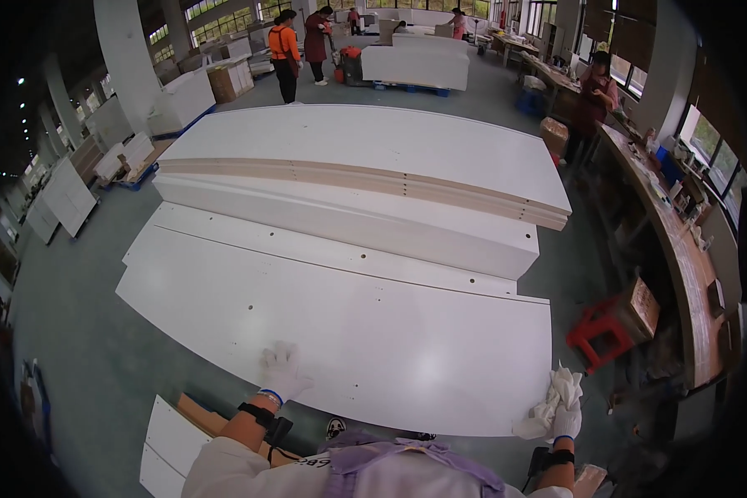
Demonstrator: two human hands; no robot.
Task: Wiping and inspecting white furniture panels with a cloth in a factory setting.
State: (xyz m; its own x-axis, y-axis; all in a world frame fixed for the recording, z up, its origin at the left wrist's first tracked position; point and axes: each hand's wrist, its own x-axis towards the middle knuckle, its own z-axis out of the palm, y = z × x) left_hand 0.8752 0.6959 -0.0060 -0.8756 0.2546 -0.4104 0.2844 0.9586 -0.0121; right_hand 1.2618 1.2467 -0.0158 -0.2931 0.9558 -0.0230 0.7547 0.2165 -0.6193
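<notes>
A large white panel (324, 324) with small drilled holes and a groove along its far edge lies flat before me. My left hand (284, 372), in a white glove, rests on its near left part with the fingers spread. At the panel's near right corner my right hand (566, 422), also gloved in white, grips a crumpled white cloth (560, 392). The cloth hangs over the corner and touches the edge. Beyond lie more white panels (349, 137), stacked, with bare brown board edges facing me.
A red stool (599, 334) with a cardboard box (641, 307) stands to the right, before a long wooden workbench (672, 241) along the windows. White boards (159, 440) lean low at my left. Several people work farther off, one in an orange top (283, 46). Pallets of panels (415, 66) stand behind.
</notes>
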